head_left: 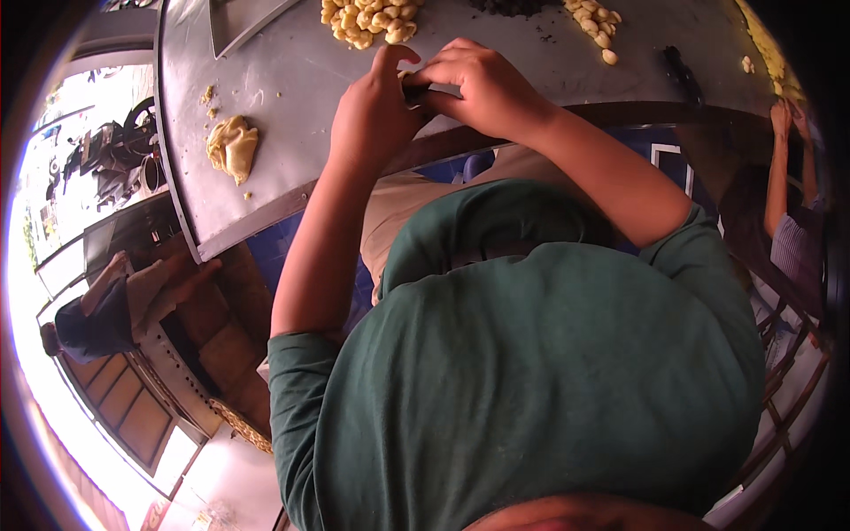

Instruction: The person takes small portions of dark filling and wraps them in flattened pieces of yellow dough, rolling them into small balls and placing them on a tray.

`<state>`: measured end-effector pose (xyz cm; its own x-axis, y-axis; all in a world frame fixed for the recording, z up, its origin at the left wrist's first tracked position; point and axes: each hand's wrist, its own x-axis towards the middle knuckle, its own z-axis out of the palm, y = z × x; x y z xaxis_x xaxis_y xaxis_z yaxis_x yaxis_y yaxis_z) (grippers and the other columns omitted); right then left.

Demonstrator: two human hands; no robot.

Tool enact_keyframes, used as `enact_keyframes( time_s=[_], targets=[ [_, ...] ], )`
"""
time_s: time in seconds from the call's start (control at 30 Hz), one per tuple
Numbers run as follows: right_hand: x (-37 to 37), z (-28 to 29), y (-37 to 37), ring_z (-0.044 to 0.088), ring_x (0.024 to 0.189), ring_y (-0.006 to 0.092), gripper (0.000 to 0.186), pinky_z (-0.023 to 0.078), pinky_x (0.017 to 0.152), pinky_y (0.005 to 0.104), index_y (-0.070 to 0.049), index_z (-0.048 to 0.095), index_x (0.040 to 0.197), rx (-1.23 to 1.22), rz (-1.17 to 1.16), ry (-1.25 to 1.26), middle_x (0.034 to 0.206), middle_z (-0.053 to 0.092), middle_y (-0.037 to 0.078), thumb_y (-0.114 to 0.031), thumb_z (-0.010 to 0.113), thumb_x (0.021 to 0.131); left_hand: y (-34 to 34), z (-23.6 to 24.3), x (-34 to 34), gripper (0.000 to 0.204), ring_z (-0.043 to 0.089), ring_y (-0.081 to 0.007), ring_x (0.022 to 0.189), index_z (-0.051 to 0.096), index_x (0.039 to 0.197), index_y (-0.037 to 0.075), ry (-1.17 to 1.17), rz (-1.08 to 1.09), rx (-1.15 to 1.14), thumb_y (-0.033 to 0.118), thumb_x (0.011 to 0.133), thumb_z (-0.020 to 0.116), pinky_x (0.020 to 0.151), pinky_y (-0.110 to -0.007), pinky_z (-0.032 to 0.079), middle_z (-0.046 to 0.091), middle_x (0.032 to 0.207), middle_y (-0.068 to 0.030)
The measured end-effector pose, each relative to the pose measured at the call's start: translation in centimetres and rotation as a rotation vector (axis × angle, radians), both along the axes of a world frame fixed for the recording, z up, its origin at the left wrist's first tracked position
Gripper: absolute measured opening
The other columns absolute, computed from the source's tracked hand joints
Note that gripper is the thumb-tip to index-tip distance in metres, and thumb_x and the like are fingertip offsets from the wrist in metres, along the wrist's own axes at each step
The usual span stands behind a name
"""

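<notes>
My left hand (376,111) and my right hand (474,84) meet over the near edge of the metal table (301,97), fingers curled around something small, partly pale, that I cannot make out. Just beyond them lies a pile of pale yellow dough pieces (367,19). A larger, smooth dough lump (232,149) rests to the left, with crumbs beside it. To the right are a row of small pale balls (591,26), a dark crumbly mound (509,9) and a dark elongated item (682,75).
A metal frame (243,35) lies at the far left of the tabletop. At right, a co-worker's hands (784,119) touch yellow dough (766,49) by the table edge. Another person (97,314) is off to the left, near parked motorbikes (111,159).
</notes>
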<state>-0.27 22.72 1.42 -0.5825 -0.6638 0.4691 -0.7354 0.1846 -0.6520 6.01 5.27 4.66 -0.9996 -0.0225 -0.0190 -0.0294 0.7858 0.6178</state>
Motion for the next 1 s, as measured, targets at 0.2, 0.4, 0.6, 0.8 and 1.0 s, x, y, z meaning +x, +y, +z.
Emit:
enact_keyframes(
  time_s=[0.2, 0.4, 0.6, 0.8, 1.0],
  targets=[
    [1.5, -0.7, -0.7, 0.065, 0.102, 0.0271, 0.047, 0.051, 0.092, 0.0354, -0.011, 0.066, 0.130, -0.262, -0.237, -0.264, 0.118, 0.068, 0.012, -0.015, 0.078, 0.085, 1.0, -1.2, 0.1, 0.037, 0.072, -0.0314, 0.082, 0.065, 0.104, 0.006, 0.090, 0.152, 0.321, 0.010, 0.073, 0.084, 0.073, -0.040, 0.057, 0.072, 0.089, -0.0145],
    [0.4, 1.2, 0.4, 0.063, 0.111, 0.0228, 0.060, 0.050, 0.094, 0.0352, -0.009, 0.054, 0.142, 0.039, -0.207, -0.256, 0.124, 0.061, 0.008, -0.020, 0.079, 0.088, 1.1, -0.4, 0.7, 0.026, 0.072, -0.0263, 0.077, 0.068, 0.097, 0.004, 0.187, -0.058, 0.089, 0.007, 0.074, 0.081, 0.070, -0.035, 0.057, 0.072, 0.087, -0.0115],
    [1.1, -1.3, 0.3, 0.063, 0.104, 0.0164, 0.037, 0.051, 0.089, 0.0365, -0.012, 0.063, 0.125, -0.757, 0.170, -1.581, 0.114, 0.065, 0.002, -0.039, 0.066, 0.100, 2.4, 0.1, 0.2, 0.022, 0.070, -0.0254, 0.105, 0.070, 0.113, 0.004, 0.235, 0.025, 0.536, 0.017, 0.095, 0.069, 0.095, -0.034, 0.050, 0.075, 0.103, -0.0120],
    [3.1, -0.9, -1.5, 0.064, 0.102, 0.0152, 0.032, 0.051, 0.091, 0.0356, -0.008, 0.068, 0.117, -0.749, 0.113, -1.586, 0.108, 0.069, 0.002, -0.037, 0.060, 0.104, 2.0, -1.8, -0.2, 0.057, 0.045, -0.0263, 0.142, 0.024, 0.159, 0.002, 0.399, -0.051, 0.690, 0.031, 0.112, 0.041, 0.118, -0.036, 0.030, 0.052, 0.150, -0.0193],
    [3.2, -0.7, -1.5, 0.069, 0.105, 0.0183, 0.030, 0.056, 0.096, 0.0339, 0.003, 0.063, 0.125, -0.633, -0.019, -0.958, 0.116, 0.070, 0.012, -0.014, 0.065, 0.101, 2.6, -1.2, 0.1, 0.062, 0.052, -0.0243, 0.134, 0.005, 0.163, 0.005, 0.300, 0.047, 0.705, 0.033, 0.113, 0.028, 0.114, -0.033, 0.035, 0.054, 0.149, -0.0182]
  ],
)
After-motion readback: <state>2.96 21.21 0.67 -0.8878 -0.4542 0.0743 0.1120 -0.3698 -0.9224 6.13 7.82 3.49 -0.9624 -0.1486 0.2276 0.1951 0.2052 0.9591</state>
